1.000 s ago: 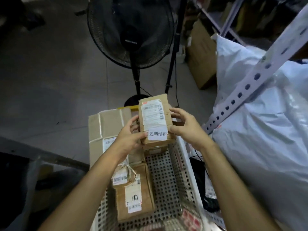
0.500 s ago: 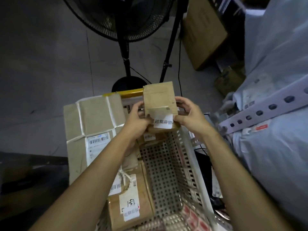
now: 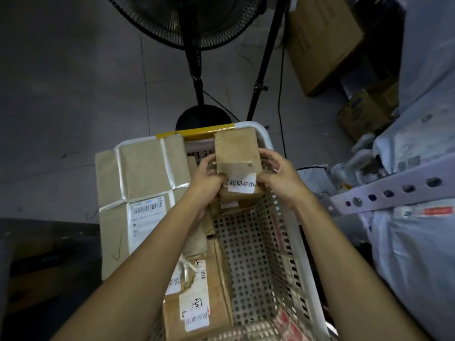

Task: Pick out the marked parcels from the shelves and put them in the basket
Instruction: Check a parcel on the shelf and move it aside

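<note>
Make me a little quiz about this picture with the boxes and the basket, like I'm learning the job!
1. True or false: the left hand and the right hand both grip the small parcel.
2. What stands on the floor beyond the basket? A) fan B) ladder C) chair
3. Fill in: the big taped box sits on the basket's ___ side.

Key: 1 true; 2 A; 3 left.
</note>
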`<state>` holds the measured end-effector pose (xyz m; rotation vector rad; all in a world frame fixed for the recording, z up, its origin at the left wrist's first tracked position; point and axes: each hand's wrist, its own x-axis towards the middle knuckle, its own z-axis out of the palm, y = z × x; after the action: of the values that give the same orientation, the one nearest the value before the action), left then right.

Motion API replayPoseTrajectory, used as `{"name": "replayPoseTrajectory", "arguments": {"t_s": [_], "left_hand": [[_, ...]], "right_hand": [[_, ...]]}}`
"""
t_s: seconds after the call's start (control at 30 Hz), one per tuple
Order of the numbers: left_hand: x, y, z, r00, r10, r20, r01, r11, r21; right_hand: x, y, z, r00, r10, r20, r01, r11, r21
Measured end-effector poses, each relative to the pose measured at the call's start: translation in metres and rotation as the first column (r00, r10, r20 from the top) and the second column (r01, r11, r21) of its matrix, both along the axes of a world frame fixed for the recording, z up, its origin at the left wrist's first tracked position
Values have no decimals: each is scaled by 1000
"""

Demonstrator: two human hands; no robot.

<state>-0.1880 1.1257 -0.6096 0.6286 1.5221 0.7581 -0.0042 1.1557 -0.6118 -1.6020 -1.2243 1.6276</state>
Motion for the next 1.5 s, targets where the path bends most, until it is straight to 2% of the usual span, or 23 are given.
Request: {"name": "replayPoseTrajectory", "arguments": {"t_s": [0.13, 0.3, 0.47, 0.63, 1.0, 1.1, 1.17, 1.23, 1.3, 1.4, 1.5], "left_hand": [[13, 5, -11, 993, 103, 66, -99, 993, -57], [7, 5, -31, 991, 134, -7, -134, 991, -19], [6, 11, -47, 987, 153, -46, -154, 988, 0], [6, 20, -66, 982, 173, -76, -176, 984, -33], [6, 21, -80, 984, 94, -153, -103, 994, -48], [7, 22, -64, 977, 69, -200, -77, 997, -33], [6, 25, -43, 967, 15, -254, -15, 1000, 1], [-1, 27, -14, 951, -55, -303, 67, 997, 29], [-16, 24, 22, 891, -171, -421, 206, 978, 39], [-51, 7, 84, 673, -297, -677, 410, 912, 9], [-93, -20, 147, 510, -294, -808, 446, 894, -44]], "right_hand": [[7, 4, -8, 999, -11, 40, 12, 1000, -23], [-8, 8, -35, 994, -7, 105, 2, 999, 45], [-23, 15, -58, 991, -87, 103, 83, 996, 38], [-29, 17, -79, 989, -95, 117, 91, 995, 44], [-29, 21, -86, 970, 9, 245, -21, 999, 46], [-27, 20, -69, 967, -19, 254, 10, 999, 40], [-25, 22, -51, 960, -50, 277, 43, 999, 34], [-25, 22, -26, 947, -13, 321, 7, 1000, 21], [-26, 21, 5, 926, 54, 374, -65, 998, 17], [-30, 16, 60, 853, 163, 495, -202, 979, 26], [-38, 4, 127, 787, 216, 578, -305, 951, 60]]}}
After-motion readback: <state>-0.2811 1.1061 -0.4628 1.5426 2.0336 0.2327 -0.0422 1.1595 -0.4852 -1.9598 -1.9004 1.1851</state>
